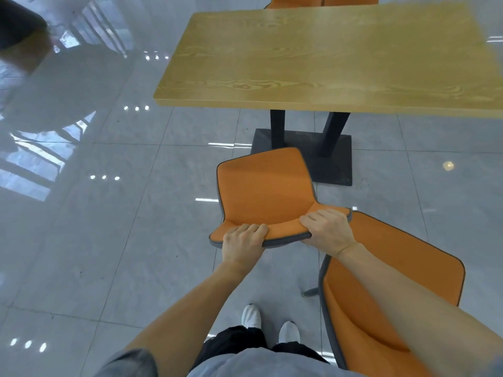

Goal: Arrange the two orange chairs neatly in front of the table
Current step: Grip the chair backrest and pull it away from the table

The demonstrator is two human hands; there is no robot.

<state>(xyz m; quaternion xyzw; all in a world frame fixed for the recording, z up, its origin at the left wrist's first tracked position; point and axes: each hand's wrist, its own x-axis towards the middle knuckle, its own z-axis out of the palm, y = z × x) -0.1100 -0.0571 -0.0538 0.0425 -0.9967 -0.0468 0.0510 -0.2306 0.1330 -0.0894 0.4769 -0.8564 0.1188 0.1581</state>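
An orange chair (265, 190) with a grey edge stands just in front of me, its seat pointing toward the wooden table (326, 58). My left hand (242, 242) grips the left part of its backrest top. My right hand (328, 229) grips the right part of the same backrest. A second orange chair (394, 289) stands at my right, turned at an angle, partly hidden behind my right forearm. The first chair sits short of the table's near edge, near the black base (334, 159).
Glossy grey floor tiles (95, 213) spread to the left. Two more orange chairs (324, 0) peek out beyond the table's far side. My white shoes (251, 315) are right behind the held chair. A dark blurred object (19, 28) is at the top left.
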